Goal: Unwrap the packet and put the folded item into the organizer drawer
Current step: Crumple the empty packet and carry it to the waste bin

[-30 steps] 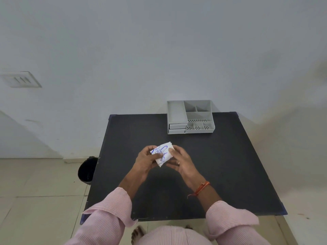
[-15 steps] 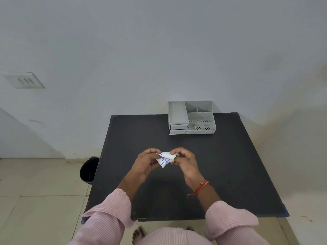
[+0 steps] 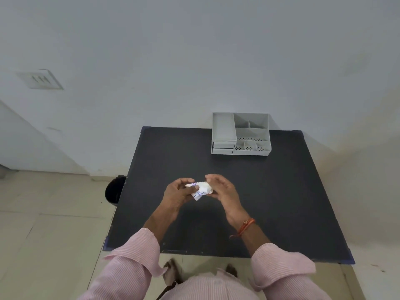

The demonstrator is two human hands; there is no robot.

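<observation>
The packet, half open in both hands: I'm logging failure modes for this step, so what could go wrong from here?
1. The packet is pinched only at its edges by the left hand and right hand; the white folded item could slip out onto the black table.
2. The organizer sits at the table's far edge, and its drawer looks barely open, so it may need a free hand to pull it.

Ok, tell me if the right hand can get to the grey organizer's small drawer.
Probably yes: bare black table lies between the right hand and the grey organizer's small drawer, but the hand holds the white packet.
</observation>
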